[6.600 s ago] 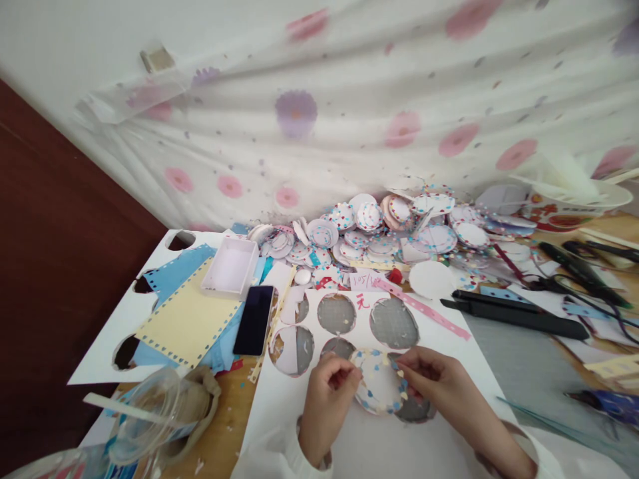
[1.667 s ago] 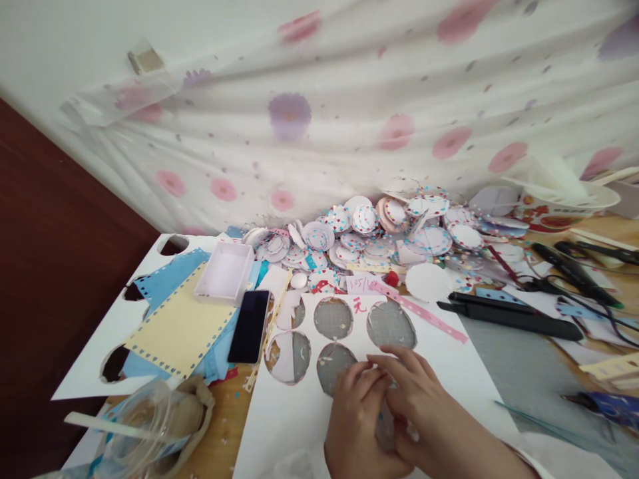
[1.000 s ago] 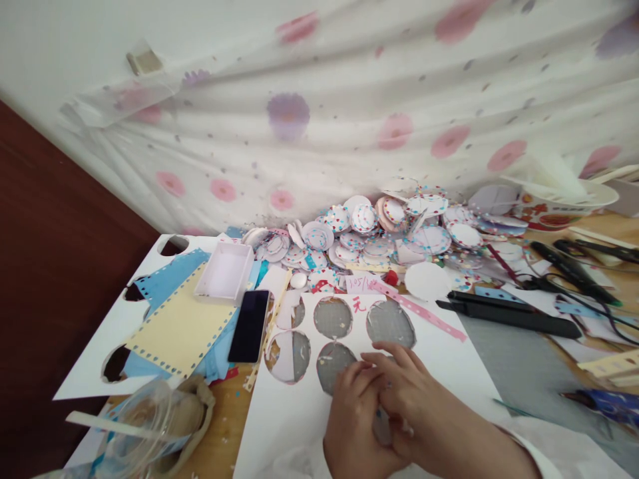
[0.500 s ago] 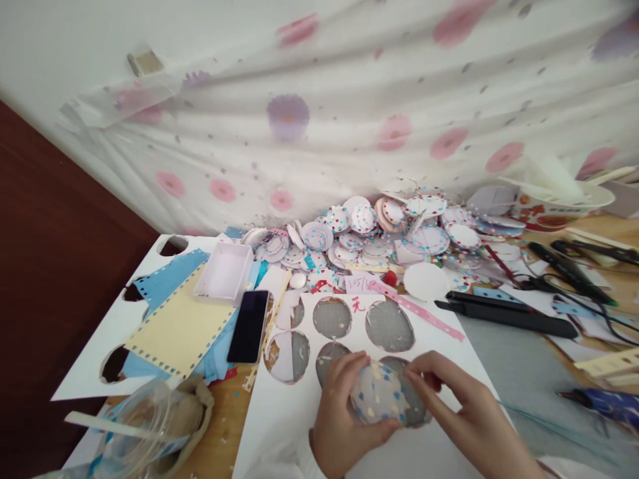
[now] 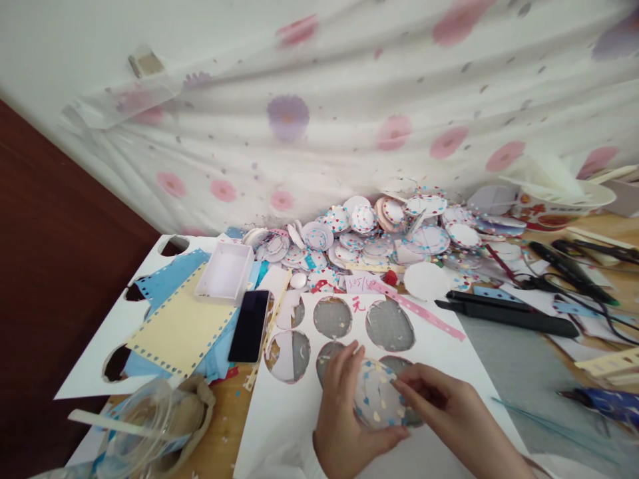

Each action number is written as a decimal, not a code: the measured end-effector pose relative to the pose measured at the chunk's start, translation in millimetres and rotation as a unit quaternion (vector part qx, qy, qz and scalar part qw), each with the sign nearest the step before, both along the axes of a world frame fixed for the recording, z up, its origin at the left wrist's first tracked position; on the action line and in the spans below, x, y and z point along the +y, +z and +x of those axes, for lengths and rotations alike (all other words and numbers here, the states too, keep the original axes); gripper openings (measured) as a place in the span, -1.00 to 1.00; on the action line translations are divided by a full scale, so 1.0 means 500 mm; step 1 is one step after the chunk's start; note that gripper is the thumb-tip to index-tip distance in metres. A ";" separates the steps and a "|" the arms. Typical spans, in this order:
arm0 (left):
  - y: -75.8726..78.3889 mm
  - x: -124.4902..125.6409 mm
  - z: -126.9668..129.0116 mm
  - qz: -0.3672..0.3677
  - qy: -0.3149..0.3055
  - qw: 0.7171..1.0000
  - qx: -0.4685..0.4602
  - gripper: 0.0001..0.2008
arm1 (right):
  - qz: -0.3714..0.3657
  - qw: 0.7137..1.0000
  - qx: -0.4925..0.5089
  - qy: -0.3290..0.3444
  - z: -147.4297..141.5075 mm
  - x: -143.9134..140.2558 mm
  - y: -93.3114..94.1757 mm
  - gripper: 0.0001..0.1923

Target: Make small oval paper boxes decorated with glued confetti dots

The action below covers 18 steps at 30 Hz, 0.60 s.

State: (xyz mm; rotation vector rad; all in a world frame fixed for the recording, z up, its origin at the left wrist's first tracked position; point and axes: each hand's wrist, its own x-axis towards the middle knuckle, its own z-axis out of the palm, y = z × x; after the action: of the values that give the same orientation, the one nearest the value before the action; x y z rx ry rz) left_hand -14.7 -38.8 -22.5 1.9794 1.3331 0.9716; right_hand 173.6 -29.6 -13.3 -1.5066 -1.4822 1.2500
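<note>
My left hand point(image 5: 344, 416) is closed round the left side of a round white paper disc point(image 5: 375, 392), its thumb along the near edge. Small blue and pale yellow heart shapes dot the disc's face. At the disc's right edge, my right hand point(image 5: 444, 406) has thumb and forefinger pinched together, touching or very near the rim; anything tiny between those fingertips is hidden. Both hands are over a white board point(image 5: 279, 426) with round holes cut through it, and they cover part of the lower holes.
Behind the board lies a heap of decorated paper discs point(image 5: 364, 249). On the left are a phone point(image 5: 248, 326), a shallow white box point(image 5: 225, 271), a yellow sheet point(image 5: 174, 326) and a plastic cup point(image 5: 144, 429). Black flat tongs point(image 5: 509, 316) and a blue pen-like tool point(image 5: 599, 399) lie right.
My right hand has shifted a little left along the disc's edge. The disc is turned slightly, and my left fingers have lifted and straightened somewhat.
</note>
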 end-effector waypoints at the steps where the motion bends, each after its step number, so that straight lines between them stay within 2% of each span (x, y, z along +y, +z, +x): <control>1: 0.004 -0.001 -0.001 0.008 0.011 1.000 -0.019 -0.03 | -0.001 1.000 0.002 -0.002 0.001 -0.001 0.000 -0.63; 2: 0.009 -0.002 -0.001 0.015 0.024 0.999 -0.037 -0.07 | -0.004 1.000 0.007 -0.004 0.001 -0.004 -0.001 -0.64; 3: 0.015 -0.004 -0.002 0.018 0.041 0.998 -0.049 -0.22 | -0.007 1.000 0.013 -0.007 0.001 -0.007 -0.002 -0.64; 5: 0.025 -0.009 -0.001 0.016 0.071 0.996 -0.051 -0.64 | -0.004 0.999 0.023 -0.025 -0.001 -0.014 -0.006 -0.66; 7: 0.030 -0.016 0.002 0.011 0.086 0.996 -0.036 -0.87 | 0.016 0.998 0.026 -0.055 -0.006 -0.020 -0.009 -0.68; 11: 0.024 -0.024 0.009 -0.007 0.100 0.994 -0.052 -0.85 | 0.058 0.996 0.024 -0.063 -0.018 -0.027 -0.009 -0.71; 18: 0.025 -0.022 0.016 -0.050 0.102 0.990 -0.087 -0.95 | 0.110 0.992 0.004 -0.053 -0.024 -0.032 0.000 -0.75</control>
State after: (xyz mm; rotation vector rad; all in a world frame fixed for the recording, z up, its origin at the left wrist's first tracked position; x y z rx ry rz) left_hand -6.6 -49.8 -10.1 1.6675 1.4738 1.1218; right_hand 161.7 -45.6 -13.3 -1.4110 -1.4633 0.9943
